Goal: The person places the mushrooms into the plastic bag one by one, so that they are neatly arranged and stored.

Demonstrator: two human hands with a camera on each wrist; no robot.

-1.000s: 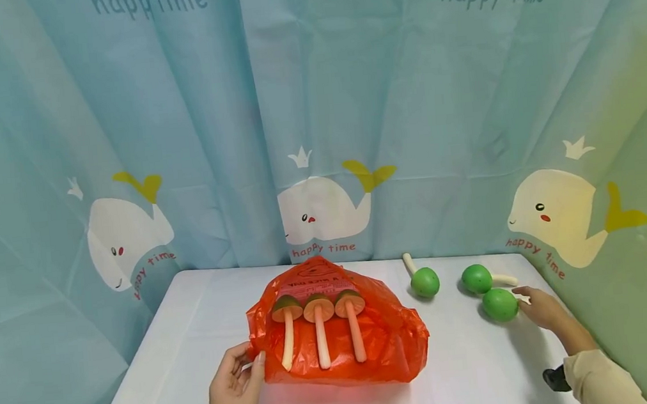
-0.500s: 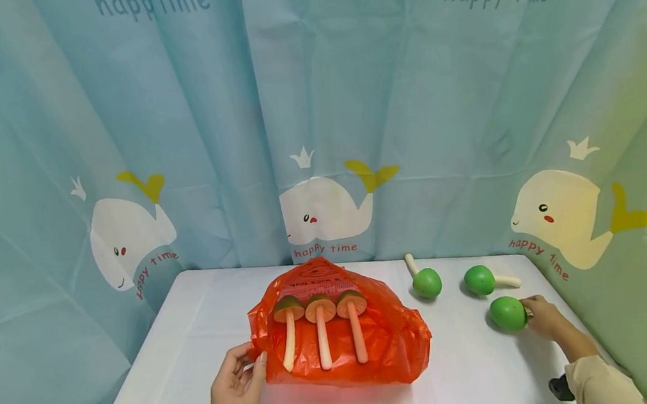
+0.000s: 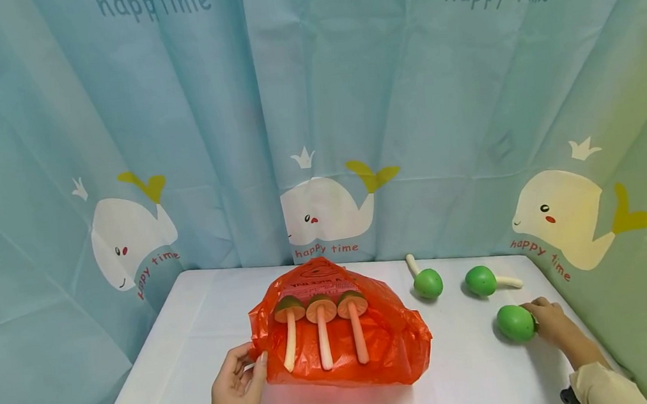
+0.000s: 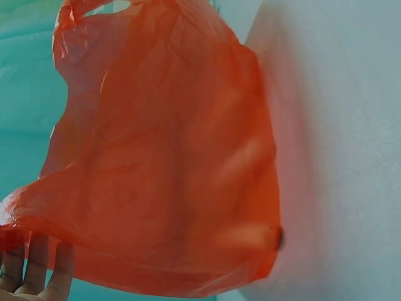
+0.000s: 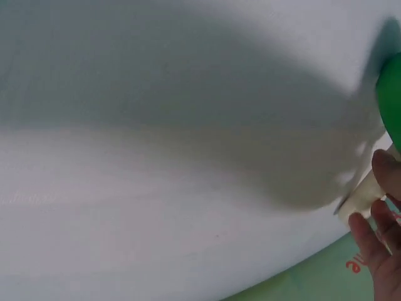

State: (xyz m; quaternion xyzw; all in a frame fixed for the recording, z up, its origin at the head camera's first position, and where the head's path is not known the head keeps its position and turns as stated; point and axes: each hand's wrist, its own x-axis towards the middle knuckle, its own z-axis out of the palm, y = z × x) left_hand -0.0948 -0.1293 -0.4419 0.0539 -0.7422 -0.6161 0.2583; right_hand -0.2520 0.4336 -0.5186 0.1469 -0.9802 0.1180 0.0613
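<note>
My left hand [image 3: 237,389] pinches the left edge of a red plastic bag [image 3: 391,347], whose mouth faces me. Three toy mushrooms with brown caps and pale stems, the middle one [image 3: 320,311] among them, lie in a row in the bag's mouth. In the left wrist view, curled fingers [image 4: 59,273] hold the bag's gathered edge. At the right, my right hand [image 3: 552,323] grips the stem of a green-capped toy mushroom [image 3: 515,323], its cap pointing left. The right wrist view shows thumb and fingers around the pale stem [image 5: 362,202], close over the table.
Two more green mushrooms lie at the back right of the white table [image 3: 471,375]: one [image 3: 427,283] with its stem toward the curtain, another [image 3: 481,281] with its stem to the right. A blue curtain [image 3: 314,100] with whale prints closes off the back and sides.
My right hand has taken the front green mushroom by its stem and shifted it toward me and slightly right, away from its neighbour. My left hand and the bag have stayed in place.
</note>
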